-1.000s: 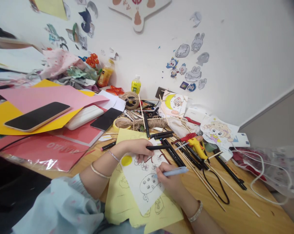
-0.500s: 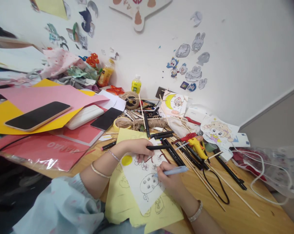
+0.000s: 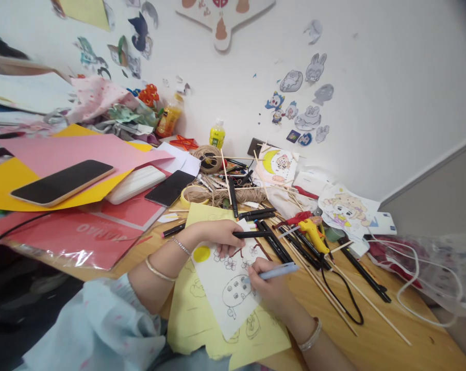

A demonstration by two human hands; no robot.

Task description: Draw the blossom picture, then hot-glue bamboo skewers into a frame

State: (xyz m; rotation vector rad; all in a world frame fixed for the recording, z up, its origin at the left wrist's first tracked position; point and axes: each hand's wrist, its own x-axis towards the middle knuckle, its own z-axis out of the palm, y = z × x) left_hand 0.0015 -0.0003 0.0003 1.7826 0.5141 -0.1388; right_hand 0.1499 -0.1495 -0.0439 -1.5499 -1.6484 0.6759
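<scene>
A white sheet of paper [image 3: 233,322] lies tilted on a larger yellow sheet [image 3: 186,330] with pencil sketches. The white sheet bears flowers, a yellow circle [image 3: 201,253] and a rounded shape with small window-like marks. My left hand [image 3: 223,236] rests on its upper part, fingers closed around a black marker [image 3: 252,234] that points right. In my right hand [image 3: 267,283] is a light blue pen [image 3: 281,271], gripped low down; its tip is at the rounded drawing, partly behind the fingers.
Several black markers [image 3: 273,242] and thin wooden sticks [image 3: 372,304] lie to the right, beside a yellow glue gun [image 3: 314,236]. Phones [image 3: 65,181] and coloured paper [image 3: 82,149] cover the left. Twine [image 3: 240,195] and a small yellow bottle [image 3: 216,135] stand behind.
The whole view has shifted very slightly. Both hands stay in nearly the same place on the paper, and the pen has barely moved.
</scene>
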